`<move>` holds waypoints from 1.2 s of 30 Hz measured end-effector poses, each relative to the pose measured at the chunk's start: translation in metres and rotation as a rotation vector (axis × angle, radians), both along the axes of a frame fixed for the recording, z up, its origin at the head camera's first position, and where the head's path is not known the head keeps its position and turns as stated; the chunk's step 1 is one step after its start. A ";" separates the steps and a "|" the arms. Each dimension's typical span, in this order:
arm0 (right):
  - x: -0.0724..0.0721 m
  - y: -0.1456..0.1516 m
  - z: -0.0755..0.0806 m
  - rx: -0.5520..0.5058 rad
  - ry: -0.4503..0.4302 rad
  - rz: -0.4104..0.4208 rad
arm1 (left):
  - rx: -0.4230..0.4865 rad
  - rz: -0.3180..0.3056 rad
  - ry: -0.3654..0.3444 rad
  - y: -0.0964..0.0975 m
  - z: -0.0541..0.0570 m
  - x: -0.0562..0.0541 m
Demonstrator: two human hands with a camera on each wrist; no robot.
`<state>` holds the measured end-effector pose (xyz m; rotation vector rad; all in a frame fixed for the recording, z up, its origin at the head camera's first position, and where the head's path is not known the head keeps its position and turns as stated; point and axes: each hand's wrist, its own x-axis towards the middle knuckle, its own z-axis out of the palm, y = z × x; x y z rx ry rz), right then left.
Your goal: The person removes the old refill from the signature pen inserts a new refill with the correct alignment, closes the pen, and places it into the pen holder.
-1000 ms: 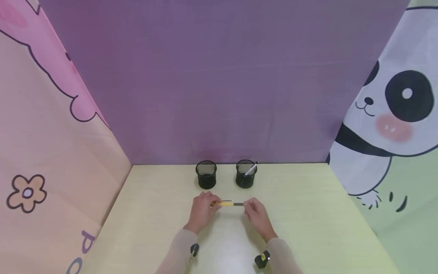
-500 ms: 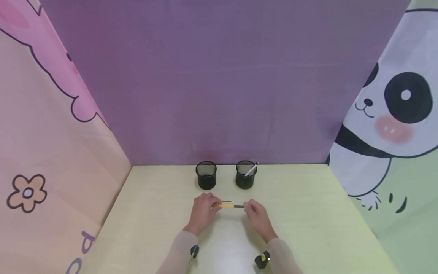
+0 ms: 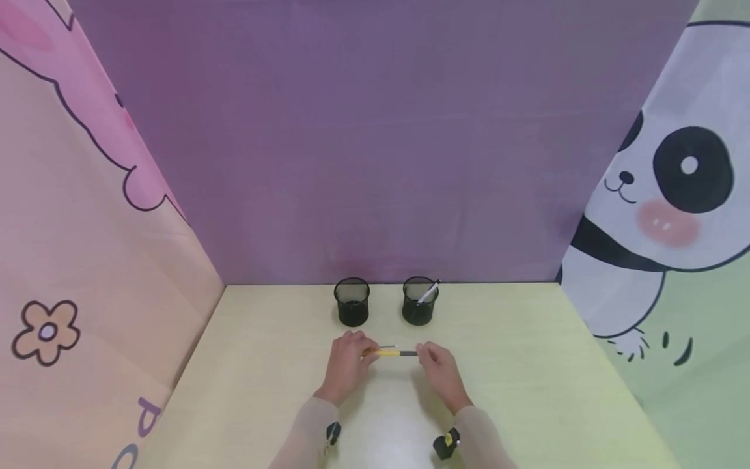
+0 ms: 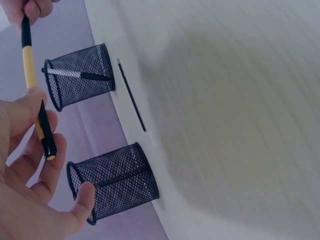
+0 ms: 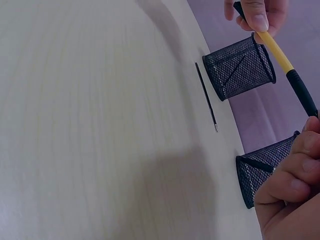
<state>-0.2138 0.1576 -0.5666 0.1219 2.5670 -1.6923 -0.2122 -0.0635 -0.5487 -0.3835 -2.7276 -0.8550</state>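
Both hands hold one yellow ballpoint pen [image 3: 389, 353] level above the table, one at each end. My left hand [image 3: 347, 366] pinches its yellow barrel near the black clip between thumb and fingers, as the left wrist view shows. My right hand [image 3: 443, 374] grips the black front section; its curled fingers cover the tip in the right wrist view. A thin black pen refill [image 5: 206, 97] with a silvery tip lies on the table beyond the hands. Behind it stand two black mesh pen cups, the left cup [image 3: 353, 314] and the right cup [image 3: 417, 314].
A white-and-black pen [image 4: 65, 73] leans inside the right cup. The pale wooden table [image 3: 527, 365] meets a purple backdrop [image 3: 375, 163] just behind the cups. Printed side panels flank it, one with a panda [image 3: 668, 228]. Dark wrist devices show below the sleeves.
Both hands and the pen hold nearly the same position. The whole head view has slid down by a few pixels.
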 end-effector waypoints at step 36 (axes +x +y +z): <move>0.000 0.001 -0.001 -0.086 -0.018 0.050 | 0.029 -0.012 -0.030 -0.008 -0.002 0.003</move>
